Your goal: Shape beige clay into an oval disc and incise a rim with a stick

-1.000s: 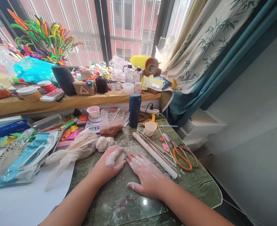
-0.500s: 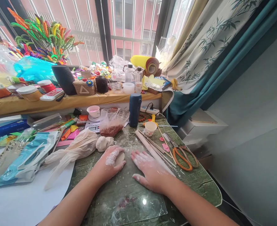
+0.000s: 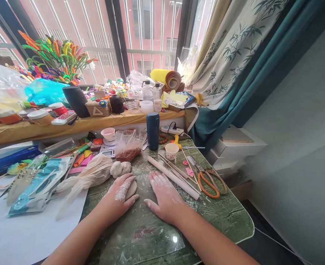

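My left hand, dusted with white powder, rests palm down over the left side of a pale, flat disc of clay or dough. Its thumb is spread away from the fingers, and part of the disc is hidden beneath it. My right hand lies flat with fingers stretched on a clear sheet, holding nothing. Just right of it is a pale rod like a rolling pin. Beyond my left fingers sits an off-white lump of clay or dough, beside a crumpled thin plastic bag.
Thin sticks, orange-handled scissors and a paper cup lie to the right. Behind stand a dark blue bottle and a bag of reddish-brown material. Packets and white paper are at left.
The view has shifted slightly. My right hand has moved left, off the pale rod, which it partly covered before. My left hand stays over the disc.
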A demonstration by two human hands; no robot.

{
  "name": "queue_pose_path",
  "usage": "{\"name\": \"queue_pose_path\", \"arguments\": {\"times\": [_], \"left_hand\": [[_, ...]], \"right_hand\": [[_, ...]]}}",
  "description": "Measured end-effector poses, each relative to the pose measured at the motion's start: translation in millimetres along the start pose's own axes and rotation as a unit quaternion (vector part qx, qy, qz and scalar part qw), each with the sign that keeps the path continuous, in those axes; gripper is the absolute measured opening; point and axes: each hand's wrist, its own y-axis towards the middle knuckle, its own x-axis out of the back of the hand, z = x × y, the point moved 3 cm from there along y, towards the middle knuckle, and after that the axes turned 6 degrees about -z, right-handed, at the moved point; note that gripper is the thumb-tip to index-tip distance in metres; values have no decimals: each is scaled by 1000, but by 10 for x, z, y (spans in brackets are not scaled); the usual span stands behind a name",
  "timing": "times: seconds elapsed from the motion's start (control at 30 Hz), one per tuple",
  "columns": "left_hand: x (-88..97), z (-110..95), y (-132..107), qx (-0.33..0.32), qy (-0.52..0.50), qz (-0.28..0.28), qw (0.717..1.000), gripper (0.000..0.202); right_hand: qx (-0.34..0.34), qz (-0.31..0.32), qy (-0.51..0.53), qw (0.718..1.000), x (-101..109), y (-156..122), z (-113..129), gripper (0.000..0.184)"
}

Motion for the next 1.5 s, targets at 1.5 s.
{"name": "queue_pose_path", "arguments": {"times": [1.5], "left_hand": [[62,-914,-283,-62,-88,135,985,62]], "right_hand": [[-45,-77,-42,995,-97,-42,-115,57]]}}
